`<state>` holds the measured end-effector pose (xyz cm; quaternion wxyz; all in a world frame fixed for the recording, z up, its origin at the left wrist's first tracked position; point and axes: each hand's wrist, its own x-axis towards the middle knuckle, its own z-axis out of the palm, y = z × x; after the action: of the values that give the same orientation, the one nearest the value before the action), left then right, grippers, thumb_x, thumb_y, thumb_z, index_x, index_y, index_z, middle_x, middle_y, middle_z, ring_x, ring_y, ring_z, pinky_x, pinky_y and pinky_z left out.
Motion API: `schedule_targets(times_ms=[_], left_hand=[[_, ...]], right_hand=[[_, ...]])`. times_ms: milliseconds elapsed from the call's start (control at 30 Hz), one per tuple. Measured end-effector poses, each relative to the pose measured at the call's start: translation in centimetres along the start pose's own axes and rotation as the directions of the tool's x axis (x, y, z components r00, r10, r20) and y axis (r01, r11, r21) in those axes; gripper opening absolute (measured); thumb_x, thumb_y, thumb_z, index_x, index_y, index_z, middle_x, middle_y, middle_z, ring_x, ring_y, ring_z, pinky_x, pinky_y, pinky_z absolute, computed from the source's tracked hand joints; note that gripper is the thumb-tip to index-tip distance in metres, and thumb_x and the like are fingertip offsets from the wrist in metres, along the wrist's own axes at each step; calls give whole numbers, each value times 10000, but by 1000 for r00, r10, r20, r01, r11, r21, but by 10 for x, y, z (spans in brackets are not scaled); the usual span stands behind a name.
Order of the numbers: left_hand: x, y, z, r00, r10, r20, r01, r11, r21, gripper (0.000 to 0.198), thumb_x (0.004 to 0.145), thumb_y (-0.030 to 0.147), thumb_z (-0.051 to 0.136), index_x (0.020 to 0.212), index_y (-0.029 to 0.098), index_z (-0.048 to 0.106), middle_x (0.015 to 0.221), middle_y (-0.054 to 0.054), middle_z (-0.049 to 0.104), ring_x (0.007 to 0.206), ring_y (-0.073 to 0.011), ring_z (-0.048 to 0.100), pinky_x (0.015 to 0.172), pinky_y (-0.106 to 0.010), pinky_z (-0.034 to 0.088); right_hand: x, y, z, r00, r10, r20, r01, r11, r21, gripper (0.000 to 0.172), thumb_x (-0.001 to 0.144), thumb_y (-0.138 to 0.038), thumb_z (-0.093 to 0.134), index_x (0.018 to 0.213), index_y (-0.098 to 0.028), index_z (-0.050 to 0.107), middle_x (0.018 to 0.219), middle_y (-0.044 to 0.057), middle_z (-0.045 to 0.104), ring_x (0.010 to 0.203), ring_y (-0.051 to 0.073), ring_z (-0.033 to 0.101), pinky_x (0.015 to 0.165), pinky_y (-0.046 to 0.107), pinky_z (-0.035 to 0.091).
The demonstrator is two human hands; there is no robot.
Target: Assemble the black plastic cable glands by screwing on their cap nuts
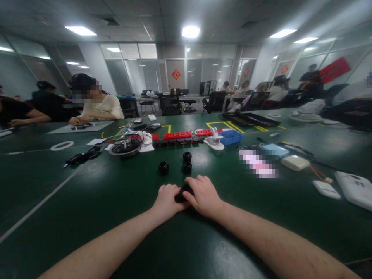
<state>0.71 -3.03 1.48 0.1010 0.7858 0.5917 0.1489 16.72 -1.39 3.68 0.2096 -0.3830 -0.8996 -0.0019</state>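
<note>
My left hand [166,200] and my right hand [203,193] meet on the green table [116,201], both closed round one small black round part [182,193] held between them. Only a bit of that part shows between the fingers. Just beyond my hands lie three similar black ring-shaped parts: one [164,167] to the left, and two [187,157] [187,167] close together in a line to the right.
Further back sit a row of red and black blocks [177,135], a blue basket [231,137], a white clip-like object [214,142], a round black device [125,147] and cables [83,157]. White boxes [295,162] lie right. Other people sit at left and far right.
</note>
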Motion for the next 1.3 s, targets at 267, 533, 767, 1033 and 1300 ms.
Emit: schedule_targets(times_ms=[267,533,767,1033,1300], left_hand=[[0,1,0,1000,9,4,-9,1000,4,237,708,429,561,722,193,580,737,-8,573,745,-193,507,710,-321,350],[-2,3,-3,999,32,11,-32,999,-4,242,703,437,566,739,198,591,746,-6,582,759,-195,508,718,-320,346],[-2,4,-4,999,47,9,-46,999,-20,247,706,445,570,746,203,594,741,0,586,757,-196,507,713,-324,353],[-2,4,-2,999,47,11,-47,999,-7,246,693,429,584,788,203,600,746,-4,586,768,-201,501,729,-334,354],[-3,4,-2,997,71,3,-71,997,-20,225,698,416,578,703,191,577,725,6,579,739,-182,498,729,-324,347]], right_hand=[[0,-1,2,1000,8,10,-8,1000,20,390,860,-425,414,1092,-121,488,917,97,588,838,227,460,724,337,306],[-1,-4,4,997,75,-11,-73,987,140,407,849,-380,445,1134,-91,479,982,113,572,884,239,458,780,363,328],[-3,-7,4,989,149,-20,-137,945,298,315,871,-331,419,1100,-124,483,949,81,576,884,198,476,787,327,359],[-1,-7,7,988,152,-10,-138,921,365,195,877,-267,414,994,-150,518,900,53,579,846,176,467,758,308,359],[0,-7,8,992,130,-5,-122,946,302,104,850,-195,448,864,-172,549,814,24,577,776,164,442,708,294,332]])
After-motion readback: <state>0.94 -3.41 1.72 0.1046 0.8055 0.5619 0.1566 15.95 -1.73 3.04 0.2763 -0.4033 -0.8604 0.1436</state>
